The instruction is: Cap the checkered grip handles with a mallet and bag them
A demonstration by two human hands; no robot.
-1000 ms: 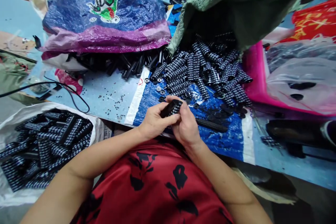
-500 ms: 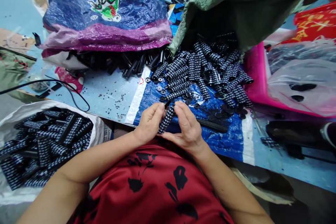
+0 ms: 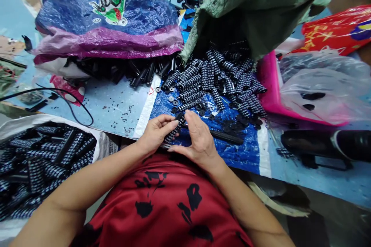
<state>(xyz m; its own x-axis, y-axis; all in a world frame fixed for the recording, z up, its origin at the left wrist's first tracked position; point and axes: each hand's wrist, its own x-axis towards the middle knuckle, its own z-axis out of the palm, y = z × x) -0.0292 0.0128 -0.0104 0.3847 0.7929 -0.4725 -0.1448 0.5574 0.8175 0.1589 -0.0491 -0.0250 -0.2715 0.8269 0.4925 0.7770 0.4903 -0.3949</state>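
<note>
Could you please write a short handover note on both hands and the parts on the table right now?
Left hand and right hand together grip one black studded rubber sleeve, held tilted just above the blue woven sheet.
More such sleeves spill from the green sack in a pile beyond the hands.
Plain black tubes lie under the purple-blue printed bag.
Small black washers are scattered near the pile.
The white bag at the person's left holds many studded sleeves.
Left: the large pile.
</note>
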